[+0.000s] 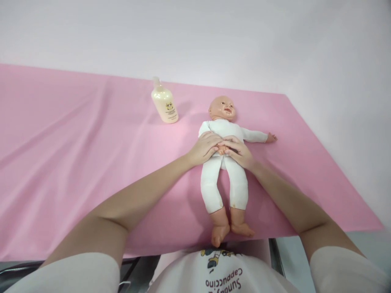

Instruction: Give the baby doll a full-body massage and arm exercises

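Baby doll (224,162) in a white bodysuit lies face up on the pink sheet (76,154), head away from us, feet at the near edge. Farther left, well apart from it, stands a lotion bottle (164,103), cap on, nearly full of pale cream. Our left hand (206,147) lies flat and open on the doll's belly, gripping nothing; our right hand (238,150) rests beside it, fingers loosely curled, fingertips meeting the left's. We judge this a belly rub in progress; the next stroke calls for light, even pressure with both palms kept flat on the cloth.
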`<action>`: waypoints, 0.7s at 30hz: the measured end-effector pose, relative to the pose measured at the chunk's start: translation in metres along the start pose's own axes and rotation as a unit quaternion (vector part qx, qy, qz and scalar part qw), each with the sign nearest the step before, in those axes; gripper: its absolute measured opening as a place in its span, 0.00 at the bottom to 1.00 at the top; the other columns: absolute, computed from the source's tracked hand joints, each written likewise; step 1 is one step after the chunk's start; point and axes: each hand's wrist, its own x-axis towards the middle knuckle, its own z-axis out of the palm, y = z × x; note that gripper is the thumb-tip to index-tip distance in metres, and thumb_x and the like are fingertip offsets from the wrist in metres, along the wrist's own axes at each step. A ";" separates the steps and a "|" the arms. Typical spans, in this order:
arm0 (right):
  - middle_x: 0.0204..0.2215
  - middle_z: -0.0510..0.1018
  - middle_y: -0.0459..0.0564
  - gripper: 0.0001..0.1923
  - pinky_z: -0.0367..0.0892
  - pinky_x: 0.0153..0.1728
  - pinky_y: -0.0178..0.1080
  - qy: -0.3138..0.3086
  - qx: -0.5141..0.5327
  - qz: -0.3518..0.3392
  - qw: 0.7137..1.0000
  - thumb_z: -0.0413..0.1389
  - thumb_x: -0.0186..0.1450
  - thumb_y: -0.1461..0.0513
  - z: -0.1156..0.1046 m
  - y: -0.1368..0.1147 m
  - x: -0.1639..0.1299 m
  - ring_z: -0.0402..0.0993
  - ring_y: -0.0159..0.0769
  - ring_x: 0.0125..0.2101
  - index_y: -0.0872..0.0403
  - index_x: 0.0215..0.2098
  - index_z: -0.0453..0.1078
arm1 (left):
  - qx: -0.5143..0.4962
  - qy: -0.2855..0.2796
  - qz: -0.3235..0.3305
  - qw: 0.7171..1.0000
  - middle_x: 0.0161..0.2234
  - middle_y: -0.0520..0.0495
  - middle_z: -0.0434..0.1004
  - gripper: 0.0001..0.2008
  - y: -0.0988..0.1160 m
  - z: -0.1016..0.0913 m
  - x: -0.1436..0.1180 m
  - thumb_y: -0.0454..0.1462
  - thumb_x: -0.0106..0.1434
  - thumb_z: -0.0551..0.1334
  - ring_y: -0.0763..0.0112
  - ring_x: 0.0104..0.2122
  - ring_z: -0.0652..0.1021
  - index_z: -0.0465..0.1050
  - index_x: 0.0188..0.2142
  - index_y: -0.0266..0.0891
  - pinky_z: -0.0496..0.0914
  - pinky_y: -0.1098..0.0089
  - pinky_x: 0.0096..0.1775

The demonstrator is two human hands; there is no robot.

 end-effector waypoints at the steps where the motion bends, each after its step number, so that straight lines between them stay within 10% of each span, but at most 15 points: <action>1: 0.51 0.74 0.54 0.20 0.66 0.62 0.48 -0.001 -0.002 0.001 1.000 0.51 0.74 0.49 0.000 0.000 0.000 0.72 0.42 0.55 0.48 0.55 0.76 | -0.003 -0.002 -0.004 1.000 0.46 0.35 0.80 0.35 0.000 0.000 0.000 0.56 0.74 0.36 0.56 0.49 0.75 0.73 0.50 0.36 0.64 0.52 0.56; 12: 0.50 0.76 0.54 0.23 0.68 0.60 0.48 0.010 -0.009 -0.007 1.000 0.43 0.76 0.50 0.000 0.002 0.000 0.73 0.41 0.53 0.48 0.55 0.75 | 0.006 -0.027 -0.006 1.000 0.48 0.35 0.80 0.37 -0.007 -0.004 0.000 0.66 0.65 0.52 0.53 0.50 0.76 0.74 0.51 0.38 0.64 0.51 0.57; 21: 0.49 0.76 0.52 0.18 0.73 0.53 0.46 0.013 -0.001 -0.001 1.000 0.60 0.68 0.55 0.002 0.006 0.000 0.74 0.41 0.50 0.47 0.55 0.74 | 0.014 -0.036 -0.038 0.999 0.49 0.37 0.79 0.25 -0.004 -0.002 -0.001 0.55 0.71 0.50 0.53 0.51 0.75 0.72 0.50 0.39 0.62 0.48 0.59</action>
